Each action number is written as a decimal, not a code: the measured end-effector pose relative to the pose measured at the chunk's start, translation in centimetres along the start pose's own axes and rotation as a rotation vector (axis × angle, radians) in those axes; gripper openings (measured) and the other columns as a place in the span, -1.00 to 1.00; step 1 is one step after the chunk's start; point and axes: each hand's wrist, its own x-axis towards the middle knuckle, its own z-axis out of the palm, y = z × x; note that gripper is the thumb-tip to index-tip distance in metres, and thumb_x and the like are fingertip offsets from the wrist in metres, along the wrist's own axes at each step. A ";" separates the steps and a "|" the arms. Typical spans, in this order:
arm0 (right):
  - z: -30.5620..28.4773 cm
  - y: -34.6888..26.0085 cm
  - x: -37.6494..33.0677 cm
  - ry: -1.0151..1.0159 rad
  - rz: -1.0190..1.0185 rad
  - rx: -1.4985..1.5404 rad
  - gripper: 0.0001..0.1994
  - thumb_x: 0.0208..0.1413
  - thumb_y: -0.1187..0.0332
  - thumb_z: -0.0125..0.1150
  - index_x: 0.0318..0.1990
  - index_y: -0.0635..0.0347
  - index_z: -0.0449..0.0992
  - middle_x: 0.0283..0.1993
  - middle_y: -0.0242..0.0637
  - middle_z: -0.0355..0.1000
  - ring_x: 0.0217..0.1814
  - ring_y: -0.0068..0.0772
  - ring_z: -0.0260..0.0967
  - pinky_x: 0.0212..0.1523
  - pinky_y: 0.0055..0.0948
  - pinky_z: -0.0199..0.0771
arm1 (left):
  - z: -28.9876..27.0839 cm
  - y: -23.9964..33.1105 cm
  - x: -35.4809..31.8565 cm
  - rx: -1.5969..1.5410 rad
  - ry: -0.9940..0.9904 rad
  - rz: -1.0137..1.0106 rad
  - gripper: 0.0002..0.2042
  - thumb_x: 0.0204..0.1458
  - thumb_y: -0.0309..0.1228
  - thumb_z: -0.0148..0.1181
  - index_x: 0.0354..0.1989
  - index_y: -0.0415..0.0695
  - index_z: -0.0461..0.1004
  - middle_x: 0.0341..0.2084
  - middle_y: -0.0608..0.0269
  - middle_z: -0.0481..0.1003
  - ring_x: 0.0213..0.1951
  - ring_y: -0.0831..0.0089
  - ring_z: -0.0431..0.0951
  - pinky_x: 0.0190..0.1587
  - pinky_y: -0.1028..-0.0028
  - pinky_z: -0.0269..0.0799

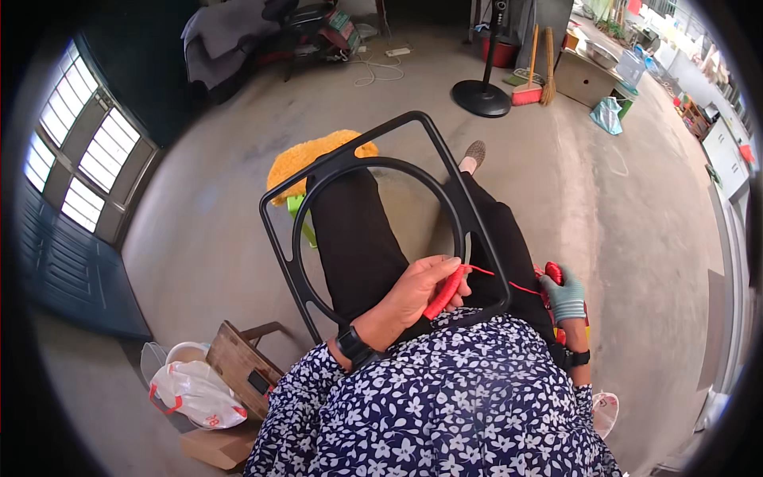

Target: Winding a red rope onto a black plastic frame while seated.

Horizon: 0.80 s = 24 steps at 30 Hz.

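A black frame [433, 127], square outside with a round ring inside, lies across my lap and tilts over my thighs. My left hand [425, 288] is closed round the ring's near right part, where red cord [447, 294] is wound tightly along it. The thumb presses on the end of the winding. From there a red strand [502, 280] runs right to my right hand [564, 296]. That hand wears a grey-green glove and is closed on a red cord bundle [553, 273], apart from the frame.
A fluffy yellow cushion [298, 163] covers a green stool [302, 216] beyond the frame. At left stand a small wooden stool [234, 362] and a white plastic bag [195, 393]. A fan base [481, 99], a red dustpan [526, 95] and a broom [548, 71] are farther off.
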 end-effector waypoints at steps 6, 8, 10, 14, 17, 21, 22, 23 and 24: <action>-0.3 0.8 -0.8 -0.037 0.087 0.060 -0.67 -0.11 0.34 0.28 -0.17 0.33 0.48 -0.30 -0.13 0.48 -0.28 -0.36 0.43 -0.20 -0.43 0.41 | -0.6 -0.9 -0.7 -0.044 0.000 0.008 -0.69 0.19 -0.22 -0.05 -0.19 -0.26 0.41 -0.50 0.18 0.51 -0.56 0.52 0.51 -0.49 0.58 0.45; -0.7 0.3 -1.3 -0.024 0.062 0.025 -0.67 -0.11 0.34 0.28 -0.17 0.33 0.49 -0.30 -0.12 0.48 -0.28 -0.34 0.43 -0.20 -0.42 0.41 | -0.6 -1.0 -0.7 -0.039 0.003 -0.001 -0.69 0.20 -0.22 -0.06 -0.19 -0.26 0.42 -0.50 0.17 0.51 -0.56 0.51 0.51 -0.49 0.57 0.45; -0.9 -0.3 -1.9 -0.022 0.075 -0.043 -0.66 -0.12 0.32 0.28 -0.17 0.32 0.49 -0.29 -0.10 0.48 -0.26 -0.32 0.43 -0.19 -0.42 0.40 | -0.8 -1.2 -0.8 -0.057 0.035 -0.012 -0.69 0.20 -0.22 -0.06 -0.19 -0.27 0.42 -0.50 0.16 0.51 -0.55 0.50 0.52 -0.50 0.57 0.45; -0.9 -0.3 -1.7 -0.031 0.085 -0.079 -0.63 -0.12 0.28 0.29 -0.15 0.30 0.50 -0.25 -0.08 0.48 -0.22 -0.29 0.44 -0.14 -0.42 0.39 | -1.2 -1.3 -0.8 -0.099 0.047 -0.003 -0.69 0.20 -0.24 -0.07 -0.20 -0.29 0.41 -0.52 0.14 0.51 -0.56 0.47 0.51 -0.51 0.56 0.45; -1.1 -1.6 -1.5 -0.058 0.073 -0.099 -0.63 -0.11 0.27 0.29 -0.14 0.30 0.49 -0.23 -0.07 0.48 -0.21 -0.27 0.44 -0.13 -0.41 0.40 | -1.2 -0.9 -0.5 -0.102 0.020 -0.005 -0.68 0.20 -0.24 -0.07 -0.20 -0.30 0.41 -0.52 0.14 0.51 -0.56 0.47 0.51 -0.52 0.55 0.45; -1.5 -2.3 -1.3 -0.048 0.034 -0.162 -0.62 -0.10 0.28 0.28 -0.12 0.31 0.48 -0.27 -0.08 0.49 -0.23 -0.29 0.46 -0.15 -0.41 0.41 | -1.3 -1.0 0.0 -0.104 -0.003 -0.011 -0.68 0.21 -0.24 -0.07 -0.18 -0.32 0.39 -0.52 0.14 0.51 -0.56 0.47 0.52 -0.50 0.56 0.47; -1.9 -2.6 -1.4 -0.036 0.040 -0.165 -0.62 -0.10 0.28 0.28 -0.12 0.31 0.48 -0.27 -0.08 0.49 -0.23 -0.29 0.46 -0.15 -0.41 0.41 | -1.1 -1.0 0.0 -0.106 -0.011 -0.009 -0.68 0.21 -0.24 -0.07 -0.18 -0.32 0.39 -0.52 0.13 0.51 -0.57 0.47 0.53 -0.50 0.56 0.48; -2.3 -3.0 -1.6 -0.033 0.035 -0.150 -0.62 -0.10 0.28 0.28 -0.12 0.31 0.48 -0.28 -0.07 0.49 -0.23 -0.30 0.46 -0.16 -0.41 0.42 | -1.0 -1.1 0.1 -0.104 -0.024 -0.015 -0.68 0.21 -0.24 -0.07 -0.18 -0.32 0.39 -0.52 0.13 0.51 -0.57 0.47 0.53 -0.50 0.56 0.48; -2.7 -3.4 -1.8 -0.030 0.029 -0.134 -0.62 -0.10 0.29 0.28 -0.12 0.31 0.48 -0.28 -0.07 0.49 -0.24 -0.31 0.46 -0.17 -0.40 0.42 | -0.9 -1.3 0.2 -0.088 -0.037 -0.011 -0.68 0.21 -0.24 -0.07 -0.18 -0.32 0.39 -0.52 0.13 0.51 -0.57 0.47 0.53 -0.50 0.57 0.48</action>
